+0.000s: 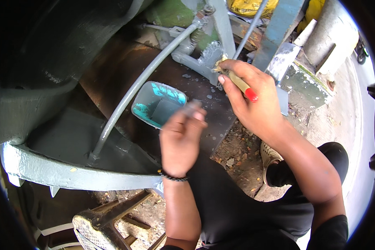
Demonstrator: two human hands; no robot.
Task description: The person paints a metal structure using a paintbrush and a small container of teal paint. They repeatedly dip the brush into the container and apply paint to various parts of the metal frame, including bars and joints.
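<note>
My right hand (259, 93) grips a paintbrush (240, 84) with a pale handle and a red end. Its bristle end meets the grey-painted metal frame (194, 68), where a patch of grey paint looks uneven. My left hand (180, 146), wearing a dark bracelet, is curled with thumb and fingers together. Motion blurs its fingertips, so what they hold, if anything, cannot be made out. Just beyond that hand stands a squarish tub (141, 109) with turquoise smears on its inner walls and grey paint inside.
The tub rests on a dark, paint-spotted board (214, 118). A curved grey rod (139, 82) crosses left of it, above a large rounded grey metal body (37, 96) with a pale rim (87, 173). A worn stool (96, 227) lies at lower left. Yellow sacks (254, 7) sit at the back.
</note>
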